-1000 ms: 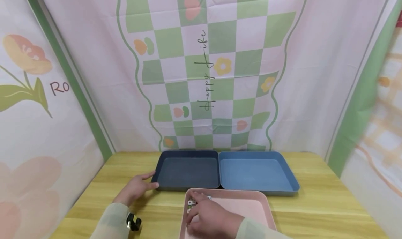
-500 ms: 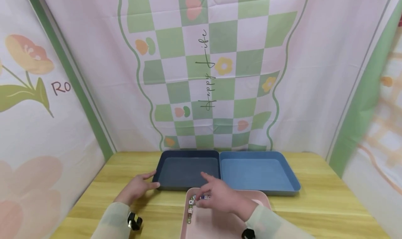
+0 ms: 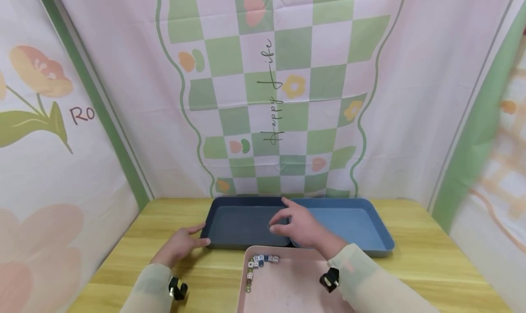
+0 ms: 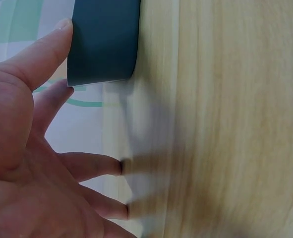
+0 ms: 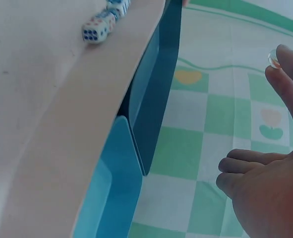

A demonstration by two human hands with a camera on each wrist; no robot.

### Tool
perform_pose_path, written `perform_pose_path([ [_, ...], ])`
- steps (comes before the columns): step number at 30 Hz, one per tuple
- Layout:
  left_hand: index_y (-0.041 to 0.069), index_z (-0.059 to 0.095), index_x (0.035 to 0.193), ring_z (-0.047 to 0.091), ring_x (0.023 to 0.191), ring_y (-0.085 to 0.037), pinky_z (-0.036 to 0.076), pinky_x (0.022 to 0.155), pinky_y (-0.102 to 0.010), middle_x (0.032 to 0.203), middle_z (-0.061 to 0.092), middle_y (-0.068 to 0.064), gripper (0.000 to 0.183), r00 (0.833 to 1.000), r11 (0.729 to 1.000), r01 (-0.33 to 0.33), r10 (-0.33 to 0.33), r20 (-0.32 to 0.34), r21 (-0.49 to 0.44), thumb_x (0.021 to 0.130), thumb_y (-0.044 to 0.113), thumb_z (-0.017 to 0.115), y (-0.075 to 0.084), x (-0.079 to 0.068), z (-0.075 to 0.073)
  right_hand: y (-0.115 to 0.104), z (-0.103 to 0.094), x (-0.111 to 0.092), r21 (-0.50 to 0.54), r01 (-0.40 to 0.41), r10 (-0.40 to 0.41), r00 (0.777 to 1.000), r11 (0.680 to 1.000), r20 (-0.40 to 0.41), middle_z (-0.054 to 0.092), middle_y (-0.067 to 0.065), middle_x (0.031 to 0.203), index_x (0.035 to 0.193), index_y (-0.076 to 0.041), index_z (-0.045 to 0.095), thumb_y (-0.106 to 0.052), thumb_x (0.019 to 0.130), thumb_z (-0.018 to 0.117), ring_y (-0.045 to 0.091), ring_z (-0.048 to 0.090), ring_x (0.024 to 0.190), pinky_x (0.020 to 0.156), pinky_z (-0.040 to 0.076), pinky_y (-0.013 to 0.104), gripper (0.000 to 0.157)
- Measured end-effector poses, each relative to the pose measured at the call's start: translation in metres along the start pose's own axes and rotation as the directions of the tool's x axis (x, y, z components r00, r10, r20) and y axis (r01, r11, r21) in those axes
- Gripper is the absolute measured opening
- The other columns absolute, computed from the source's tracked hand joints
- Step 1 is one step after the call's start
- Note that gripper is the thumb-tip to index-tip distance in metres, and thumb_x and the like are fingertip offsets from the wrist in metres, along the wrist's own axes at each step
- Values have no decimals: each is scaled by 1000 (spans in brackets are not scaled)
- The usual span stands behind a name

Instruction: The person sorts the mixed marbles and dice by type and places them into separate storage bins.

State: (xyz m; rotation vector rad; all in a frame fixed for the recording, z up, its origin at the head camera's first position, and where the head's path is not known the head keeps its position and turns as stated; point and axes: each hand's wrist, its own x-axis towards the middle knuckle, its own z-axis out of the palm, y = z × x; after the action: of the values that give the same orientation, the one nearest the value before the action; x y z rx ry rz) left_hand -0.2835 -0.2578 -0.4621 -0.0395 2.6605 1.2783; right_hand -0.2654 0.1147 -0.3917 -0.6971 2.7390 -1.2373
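My right hand [image 3: 304,227] is raised over the inner edges of the two blue trays. Between its thumb and index finger it pinches a clear glass marble [image 5: 272,59] with an orange tint inside; the other fingers are extended. My left hand [image 3: 179,247], fingers spread and fairly straight, touches the left end of the dark blue tray [image 3: 246,226] with thumb and index finger. In the pink tray [image 3: 308,283], white dice [image 3: 275,259] with coloured dots lie along the far-left corner, together with several greenish marbles [image 3: 248,288] and small blue pieces.
A lighter blue tray [image 3: 349,221] stands against the dark one on its right, partly behind my right hand. Both sit at the back of the wooden table [image 3: 431,276], close to a printed curtain [image 3: 287,121]. The pink tray stands in front of them.
My right hand has risen from the pink tray's far-left corner, moving away and to the right over the blue trays with the marble. The left hand stays at the dark tray.
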Motion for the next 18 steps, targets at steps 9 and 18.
perform_pose_path([
  [9,23,50,149,26,138,-54,17,106,-71,153,36,-24,74,1000,1000,-4,4,3,1,84,44,79,-1,0,0,-2,-9,18,19,-62,63,995,998,-79,22,18,161,99,-25,78,-32,93,73,42,19,146,106,34,62,11],
  [18,25,51,148,26,137,-55,17,106,-72,153,36,-25,75,1000,1000,0,0,-5,-1,81,46,79,-1,-1,0,-2,-16,37,22,-133,134,985,991,-104,21,21,161,102,-22,78,-30,94,72,41,19,146,106,35,60,13],
])
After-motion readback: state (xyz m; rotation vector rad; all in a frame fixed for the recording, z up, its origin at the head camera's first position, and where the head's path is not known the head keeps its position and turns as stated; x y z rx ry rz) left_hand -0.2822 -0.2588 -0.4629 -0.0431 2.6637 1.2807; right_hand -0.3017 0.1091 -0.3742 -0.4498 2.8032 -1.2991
